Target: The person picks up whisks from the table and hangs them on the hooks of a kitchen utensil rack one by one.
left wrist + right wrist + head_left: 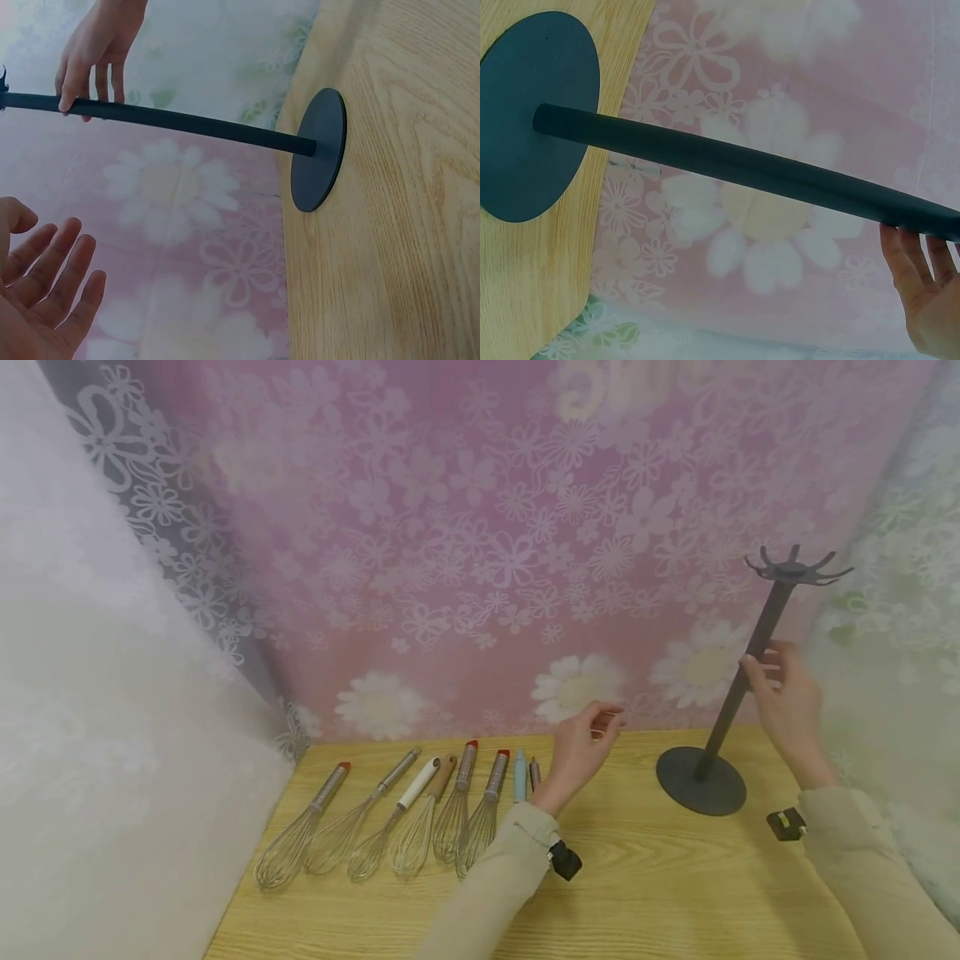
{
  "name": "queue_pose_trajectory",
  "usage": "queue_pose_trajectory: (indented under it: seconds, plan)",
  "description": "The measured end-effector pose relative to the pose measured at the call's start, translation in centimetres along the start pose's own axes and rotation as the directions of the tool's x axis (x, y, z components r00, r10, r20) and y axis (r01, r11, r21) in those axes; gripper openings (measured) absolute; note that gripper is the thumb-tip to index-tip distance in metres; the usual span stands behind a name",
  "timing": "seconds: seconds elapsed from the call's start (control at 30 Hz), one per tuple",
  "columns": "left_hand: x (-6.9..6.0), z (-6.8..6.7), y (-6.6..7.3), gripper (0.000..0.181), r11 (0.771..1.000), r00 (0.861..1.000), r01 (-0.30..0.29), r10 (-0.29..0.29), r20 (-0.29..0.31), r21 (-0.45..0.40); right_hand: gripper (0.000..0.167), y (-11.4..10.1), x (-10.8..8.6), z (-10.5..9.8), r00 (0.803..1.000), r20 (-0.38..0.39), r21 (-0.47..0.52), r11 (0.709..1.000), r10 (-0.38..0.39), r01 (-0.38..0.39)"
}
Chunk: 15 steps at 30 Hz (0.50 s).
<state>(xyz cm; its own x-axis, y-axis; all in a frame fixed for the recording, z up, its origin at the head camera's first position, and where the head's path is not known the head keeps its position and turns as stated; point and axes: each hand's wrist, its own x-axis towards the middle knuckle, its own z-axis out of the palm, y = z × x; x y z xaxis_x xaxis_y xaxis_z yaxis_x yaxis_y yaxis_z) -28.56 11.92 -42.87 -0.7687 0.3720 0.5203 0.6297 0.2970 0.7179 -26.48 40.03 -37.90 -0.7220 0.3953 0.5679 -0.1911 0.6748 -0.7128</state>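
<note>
Fingers (897, 259) of the right hand (795, 706) are bent and pinch the pole (742, 169) of a black stand (727, 714), while the left hand (581, 752) has its fingers loose and a bit bent, partly open, with nothing in them. A big pink cloth (465, 568) with white flowers fills the top and middle of the frame. One pale cloth (112, 693) is at the left edge, and another pale cloth (900, 668) is at the right edge. Across the bottom is a yellow wood table (645, 885). The black stand is at the right of the frame, with its round, flat base (697, 795) on the table and a ring of bent hooks (793, 572) on top. The right hand is about halfway up. The left hand is just below and right of the middle of the frame, apart from the pole. At the lower left, six whisks (417, 783) lie in a row. A light blue handle (520, 777) and a dark handle (535, 772) show beside the left hand. Small black boxes (565, 861) sit by both sleeves (487, 885)
</note>
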Motion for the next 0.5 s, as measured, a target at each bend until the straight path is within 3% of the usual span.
queue_pose_trajectory:
  seconds: [0.5]
  plan:
    - [0.7, 2.3, 0.3, 0.024, 0.999, 0.999, 0.034, -0.033, 0.04, -0.03, 0.043, -0.5, 0.0, 0.0, 1.0, 0.001, 0.008, 1.0, 0.024, -0.024]
